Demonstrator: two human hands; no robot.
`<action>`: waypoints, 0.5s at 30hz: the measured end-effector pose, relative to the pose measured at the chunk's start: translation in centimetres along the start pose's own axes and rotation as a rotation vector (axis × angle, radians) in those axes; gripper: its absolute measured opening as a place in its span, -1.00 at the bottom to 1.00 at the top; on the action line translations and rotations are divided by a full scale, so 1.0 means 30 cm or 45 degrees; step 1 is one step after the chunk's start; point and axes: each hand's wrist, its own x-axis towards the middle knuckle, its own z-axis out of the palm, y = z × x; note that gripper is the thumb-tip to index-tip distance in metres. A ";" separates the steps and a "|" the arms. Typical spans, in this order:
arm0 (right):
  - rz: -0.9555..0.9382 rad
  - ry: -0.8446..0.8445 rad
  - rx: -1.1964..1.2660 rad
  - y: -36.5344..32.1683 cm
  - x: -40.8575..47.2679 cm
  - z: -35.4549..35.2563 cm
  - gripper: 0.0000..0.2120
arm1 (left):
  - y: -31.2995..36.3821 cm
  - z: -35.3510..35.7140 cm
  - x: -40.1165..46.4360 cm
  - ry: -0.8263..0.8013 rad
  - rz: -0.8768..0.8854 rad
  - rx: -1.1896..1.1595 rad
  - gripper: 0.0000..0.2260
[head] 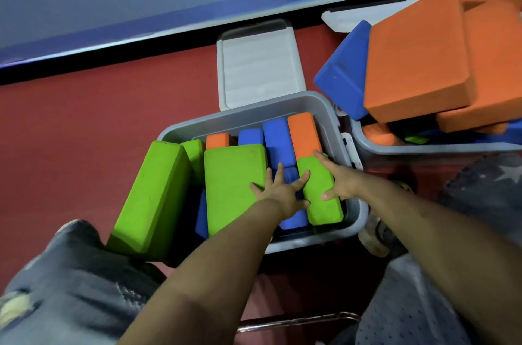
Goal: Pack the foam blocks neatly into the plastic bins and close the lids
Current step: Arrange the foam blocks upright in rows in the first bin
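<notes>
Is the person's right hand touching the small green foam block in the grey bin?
Touching. The head view shows the right hand resting on the small green foam block.

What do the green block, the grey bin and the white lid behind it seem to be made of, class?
Green block: likely foam, matte, with softly rounded edges and small scuffs. Grey bin: looks like moulded plastic, smooth with a slight sheen on its rolled rim. White lid: apparently plastic too, translucent-looking, with faint ribbing across it.
</notes>
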 end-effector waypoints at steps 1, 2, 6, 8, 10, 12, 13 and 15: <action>0.005 0.051 -0.066 -0.016 -0.011 0.012 0.08 | -0.018 -0.020 -0.010 -0.007 0.040 -0.051 -0.37; -0.001 0.112 -0.130 -0.035 -0.022 0.028 0.06 | -0.045 -0.035 -0.018 -0.009 0.072 -0.096 -0.37; 0.035 0.280 -0.229 -0.083 -0.077 0.116 -0.05 | -0.194 -0.068 -0.110 0.164 0.156 -0.085 -0.31; 0.083 0.321 -0.207 -0.108 -0.114 0.173 -0.09 | -0.294 -0.092 -0.191 0.294 0.198 -0.056 -0.34; 0.137 0.442 -0.298 -0.139 -0.136 0.224 -0.15 | -0.403 -0.133 -0.280 0.443 0.198 0.027 -0.38; 0.142 0.587 -0.359 -0.189 -0.139 0.264 -0.22 | -0.506 -0.169 -0.347 0.581 0.136 0.051 -0.40; 0.113 0.633 -0.331 -0.225 -0.134 0.281 -0.24 | -0.545 -0.184 -0.369 0.622 0.084 0.022 -0.40; 0.034 0.647 -0.206 -0.304 -0.112 0.314 -0.27 | -0.598 -0.205 -0.401 0.704 -0.061 -0.042 -0.42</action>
